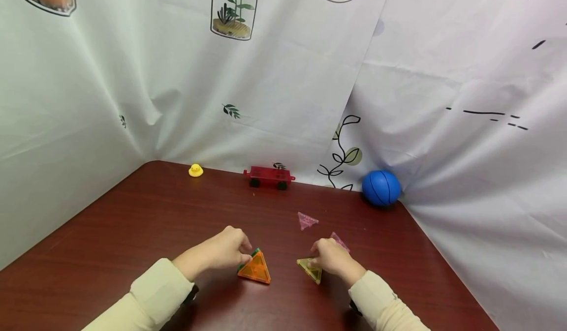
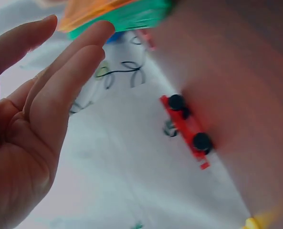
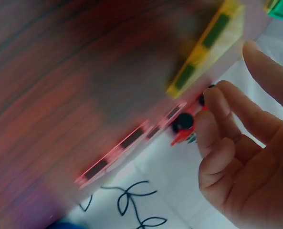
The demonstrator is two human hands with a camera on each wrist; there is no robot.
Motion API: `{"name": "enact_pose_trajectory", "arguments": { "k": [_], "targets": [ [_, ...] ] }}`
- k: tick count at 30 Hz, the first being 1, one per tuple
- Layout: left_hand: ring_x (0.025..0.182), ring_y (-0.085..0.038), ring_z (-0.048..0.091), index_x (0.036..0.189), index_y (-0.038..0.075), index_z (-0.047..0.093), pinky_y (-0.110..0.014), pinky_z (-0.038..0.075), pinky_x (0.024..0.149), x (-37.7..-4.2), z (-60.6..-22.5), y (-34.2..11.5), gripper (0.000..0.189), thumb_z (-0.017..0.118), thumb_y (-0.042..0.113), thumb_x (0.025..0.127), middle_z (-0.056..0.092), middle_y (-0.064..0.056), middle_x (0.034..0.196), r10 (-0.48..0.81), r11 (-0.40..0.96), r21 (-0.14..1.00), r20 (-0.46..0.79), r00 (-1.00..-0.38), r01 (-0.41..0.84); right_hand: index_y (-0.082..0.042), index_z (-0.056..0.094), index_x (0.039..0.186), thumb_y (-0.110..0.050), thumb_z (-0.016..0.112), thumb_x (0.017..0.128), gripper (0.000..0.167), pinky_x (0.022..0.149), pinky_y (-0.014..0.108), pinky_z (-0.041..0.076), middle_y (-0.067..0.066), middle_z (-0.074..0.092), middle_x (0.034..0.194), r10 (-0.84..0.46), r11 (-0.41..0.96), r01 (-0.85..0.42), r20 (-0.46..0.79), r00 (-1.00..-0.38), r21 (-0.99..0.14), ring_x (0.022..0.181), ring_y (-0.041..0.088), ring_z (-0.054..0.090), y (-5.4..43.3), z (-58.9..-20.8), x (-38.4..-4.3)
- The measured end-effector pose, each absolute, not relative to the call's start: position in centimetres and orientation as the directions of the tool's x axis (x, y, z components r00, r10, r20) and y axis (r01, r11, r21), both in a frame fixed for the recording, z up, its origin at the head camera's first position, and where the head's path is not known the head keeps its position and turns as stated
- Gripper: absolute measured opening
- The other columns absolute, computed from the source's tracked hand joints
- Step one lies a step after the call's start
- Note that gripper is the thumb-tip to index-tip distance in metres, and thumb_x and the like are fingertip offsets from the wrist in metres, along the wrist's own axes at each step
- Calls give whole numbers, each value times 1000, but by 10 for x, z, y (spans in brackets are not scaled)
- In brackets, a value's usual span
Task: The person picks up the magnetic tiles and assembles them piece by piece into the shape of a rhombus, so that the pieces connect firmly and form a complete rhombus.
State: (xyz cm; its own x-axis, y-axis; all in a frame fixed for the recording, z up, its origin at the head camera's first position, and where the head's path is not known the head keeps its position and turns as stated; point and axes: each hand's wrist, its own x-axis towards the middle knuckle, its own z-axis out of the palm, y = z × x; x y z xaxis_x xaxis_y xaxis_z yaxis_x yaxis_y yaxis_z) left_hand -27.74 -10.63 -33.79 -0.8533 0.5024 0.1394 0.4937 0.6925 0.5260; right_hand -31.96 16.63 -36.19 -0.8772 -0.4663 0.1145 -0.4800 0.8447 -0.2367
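Left hand [image 1: 223, 249], fingers extended and apart from the thumb, at an orange triangle [image 1: 256, 268] with a green piece [image 2: 141, 18] behind it, mid-table, well in from the left edge. Right hand [image 1: 333, 256], fingers loosely bent, thumb apart, at a yellow triangle [image 1: 315, 273], nearer the table's right edge; firm contact cannot be told. Red wheeled wagon [image 1: 269, 174]: table's back edge.
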Motion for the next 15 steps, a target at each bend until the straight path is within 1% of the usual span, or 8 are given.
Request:
{"name": "enact_pose_trajectory", "arguments": {
  "k": [3,8,10,13,15],
  "targets": [
    [68,-9,59,86,0,67,-23,47,56,-272,-329,-101,19,68,15,74,64,-5,80,521,664,543,156,-839,514,-7,69,79,-24,76,64,24,58,32,44,0,64,75,-429,874,-438,91,-899,-210,68,14,56,173,-364,-321],
    [64,-4,58,85,-1,67,-18,45,54,-263,-320,-88,16,66,11,75,64,-3,76,574,615,554,174,-800,561,-13,67,66,-27,76,63,17,51,29,40,-6,59,62,-408,892,-416,81,-910,-176,55,9,48,178,-366,-323],
    [65,-2,57,85,-1,67,-17,45,54,-260,-320,-81,15,66,11,76,64,-1,75,597,606,543,173,-784,581,-13,65,61,-26,76,63,17,48,28,38,-7,56,58,-416,887,-423,81,-906,-183,51,8,44,177,-366,-322],
    [65,-1,57,84,-1,67,-17,44,55,-259,-325,-69,15,66,12,76,64,0,73,626,605,509,172,-761,612,-13,65,60,-24,76,63,17,47,27,38,-7,55,57,-436,872,-440,69,-897,-215,50,7,44,174,-366,-319],
    [67,-1,57,85,-1,67,-17,44,56,-260,-329,-61,15,66,12,76,64,0,74,636,614,494,153,-757,616,-12,65,60,-24,76,63,16,46,27,38,-7,55,57,-450,862,-450,59,-891,-235,50,8,44,171,-365,-316]
  ]
}}
